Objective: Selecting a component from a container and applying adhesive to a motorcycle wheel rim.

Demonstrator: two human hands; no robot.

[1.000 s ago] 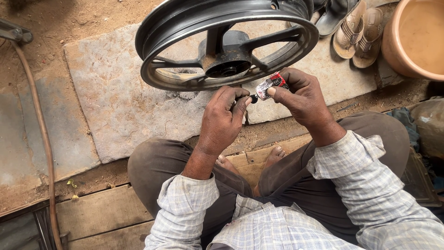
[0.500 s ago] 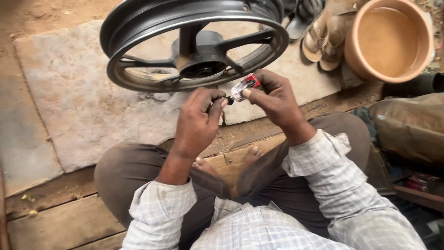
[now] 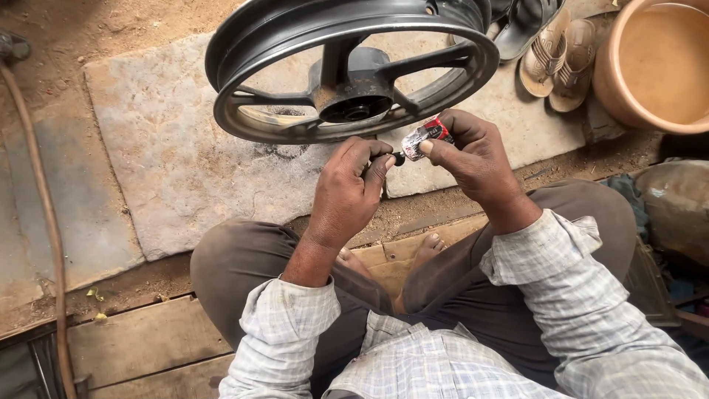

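With the right hand (image 3: pixel 480 159) pinching a small crumpled tube (image 3: pixel 422 138) and the left hand (image 3: pixel 347 193) gripping its black cap (image 3: pixel 399 157) just beside it, excess squeeze risks spilling contents.

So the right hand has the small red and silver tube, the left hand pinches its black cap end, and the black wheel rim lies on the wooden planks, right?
Not quite. In the head view the black wheel rim lies on the grey stone slab, not on wooden planks. The rest holds: the right hand holds the small red and silver tube, and the left hand pinches its black cap end.
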